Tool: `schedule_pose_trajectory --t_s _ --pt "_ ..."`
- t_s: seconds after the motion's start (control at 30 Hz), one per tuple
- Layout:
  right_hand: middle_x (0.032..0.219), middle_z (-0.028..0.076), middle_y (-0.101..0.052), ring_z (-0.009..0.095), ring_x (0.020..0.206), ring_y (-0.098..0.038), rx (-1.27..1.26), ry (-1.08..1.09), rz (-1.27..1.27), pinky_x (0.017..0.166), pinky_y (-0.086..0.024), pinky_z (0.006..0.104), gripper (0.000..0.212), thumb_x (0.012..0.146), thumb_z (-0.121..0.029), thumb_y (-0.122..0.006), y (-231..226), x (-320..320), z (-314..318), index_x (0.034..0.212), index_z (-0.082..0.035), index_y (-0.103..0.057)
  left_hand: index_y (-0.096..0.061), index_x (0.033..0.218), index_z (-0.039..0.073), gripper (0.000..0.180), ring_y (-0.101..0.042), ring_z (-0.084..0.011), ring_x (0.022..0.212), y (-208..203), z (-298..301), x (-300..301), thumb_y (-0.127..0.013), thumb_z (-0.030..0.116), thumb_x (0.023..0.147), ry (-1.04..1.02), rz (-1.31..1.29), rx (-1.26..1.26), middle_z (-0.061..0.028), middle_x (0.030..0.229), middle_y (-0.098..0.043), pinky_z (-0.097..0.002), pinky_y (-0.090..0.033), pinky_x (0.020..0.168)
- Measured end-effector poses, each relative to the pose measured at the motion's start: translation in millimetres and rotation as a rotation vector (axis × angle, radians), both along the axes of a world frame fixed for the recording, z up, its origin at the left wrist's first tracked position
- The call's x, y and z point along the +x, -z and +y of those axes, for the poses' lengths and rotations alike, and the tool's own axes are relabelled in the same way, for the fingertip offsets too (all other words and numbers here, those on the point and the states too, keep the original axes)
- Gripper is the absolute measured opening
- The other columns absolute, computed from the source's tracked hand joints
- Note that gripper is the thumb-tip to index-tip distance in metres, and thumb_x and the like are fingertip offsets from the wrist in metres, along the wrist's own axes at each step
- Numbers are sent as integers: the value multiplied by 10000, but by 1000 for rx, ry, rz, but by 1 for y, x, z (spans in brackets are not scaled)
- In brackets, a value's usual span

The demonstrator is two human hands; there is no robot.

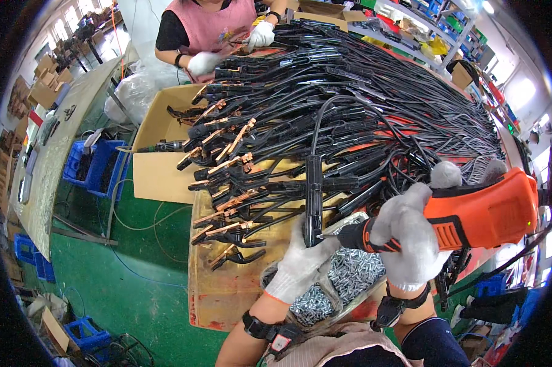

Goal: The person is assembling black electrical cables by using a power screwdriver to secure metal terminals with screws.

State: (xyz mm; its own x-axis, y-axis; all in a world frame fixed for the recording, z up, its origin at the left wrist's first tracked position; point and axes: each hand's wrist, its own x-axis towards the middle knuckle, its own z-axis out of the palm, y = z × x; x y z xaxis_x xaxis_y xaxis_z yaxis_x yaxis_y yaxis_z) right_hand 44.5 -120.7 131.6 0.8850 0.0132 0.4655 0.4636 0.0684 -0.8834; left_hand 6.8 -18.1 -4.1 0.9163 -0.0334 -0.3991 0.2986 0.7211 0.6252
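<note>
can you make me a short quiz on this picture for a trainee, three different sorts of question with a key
1. Multiple choice: what does the person's white-gloved right grip hold?
a) a wooden mallet
b) an orange-and-black powered driver
c) a steel ruler

2. True or false: the small silver metal fasteners all lie scattered across the green floor.

3. Fill in "upper" or "lower": the person's white-gloved left grip is around the ____ end, as seen in the picture, of a long, narrow, black piece.

Key: 1. b; 2. false, the fasteners lie heaped close by the person's hands; 3. lower.
</note>
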Motion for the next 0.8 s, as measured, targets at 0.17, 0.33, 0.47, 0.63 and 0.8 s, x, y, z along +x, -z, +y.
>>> schedule_pose_trajectory --t_s 0.17,0.33,0.47,0.63,0.8 --pt "674 24 -558 146 709 -569 130 -90 250 821 -456 314 174 747 59 -548 -12 -8 15 844 -70 -613 -193 1453 18 801 -510 -102 502 1 1 3 -690 8 825 21 121 40 -50 762 -567 -247 -385 390" --pt "625 10 -557 145 658 -562 -159 14 130 757 -441 297 143 715 64 -550 -16 1 20 743 -76 -546 -211 1435 17 756 -512 -103 504 10 0 0 -675 19 839 44 82 71 -55 764 -564 -245 -381 391" --pt "604 19 -576 137 543 -565 -133 20 122 619 -474 257 179 704 75 -531 -15 0 27 826 -55 -518 -236 1419 31 702 -513 -104 503 8 4 -3 -659 28 858 28 59 21 -54 765 -566 -243 -375 388" --pt "618 33 -598 126 510 -573 -358 -22 -41 532 -471 240 267 707 99 -521 3 9 10 924 -42 -454 -302 1381 53 614 -495 -101 478 23 -1 2 -609 -30 855 40 57 -10 -43 756 -556 -246 -368 378" --pt "711 20 -625 122 619 -604 -284 -76 52 600 -504 269 323 755 33 -646 -1 12 6 1038 -38 -507 -371 1405 96 642 -626 -155 910 -5 20 -4 -619 -45 829 130 -19 -116 -78 1175 -588 -286 -540 679"
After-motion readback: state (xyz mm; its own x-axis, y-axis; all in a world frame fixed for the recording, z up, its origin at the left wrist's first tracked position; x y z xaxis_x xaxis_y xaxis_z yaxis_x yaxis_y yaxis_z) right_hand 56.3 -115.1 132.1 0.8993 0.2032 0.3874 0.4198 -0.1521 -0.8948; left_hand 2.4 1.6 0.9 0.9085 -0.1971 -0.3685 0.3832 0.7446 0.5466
